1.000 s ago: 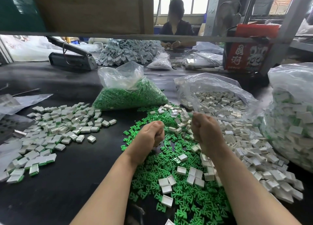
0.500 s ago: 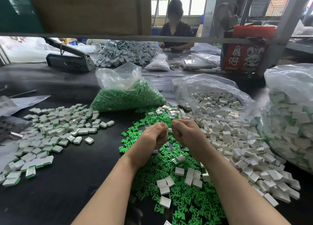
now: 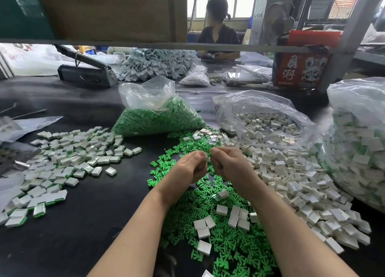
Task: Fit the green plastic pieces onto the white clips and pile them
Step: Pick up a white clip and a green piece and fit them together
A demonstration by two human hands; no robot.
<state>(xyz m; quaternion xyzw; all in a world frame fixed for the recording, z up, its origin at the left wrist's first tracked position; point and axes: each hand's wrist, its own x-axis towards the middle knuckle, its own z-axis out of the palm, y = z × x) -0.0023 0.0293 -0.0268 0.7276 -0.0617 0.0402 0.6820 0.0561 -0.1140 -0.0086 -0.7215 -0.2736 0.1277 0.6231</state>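
Observation:
My left hand point(image 3: 190, 167) and my right hand point(image 3: 228, 164) meet fingertip to fingertip above the black table point(image 3: 87, 224). Both have curled fingers pinching a small part point(image 3: 208, 157) between them. Only a pale sliver of it shows, the rest is hidden. Loose green plastic pieces point(image 3: 220, 247) lie spread under and in front of my hands, with a few white clips on top. A large heap of white clips point(image 3: 291, 183) lies to the right. Fitted white-and-green clips point(image 3: 68, 158) are piled at the left.
An open bag of green pieces point(image 3: 158, 118) and an open bag of white clips point(image 3: 260, 122) stand behind my hands. A full bag of fitted clips point(image 3: 358, 147) stands at the right edge. Across the table are a person point(image 3: 218, 33), a red box point(image 3: 302, 68) and a grey machine point(image 3: 87, 72).
My hands were apart a second ago. The right hand has moved left and they now touch at the fingertips. The camera has dipped slightly.

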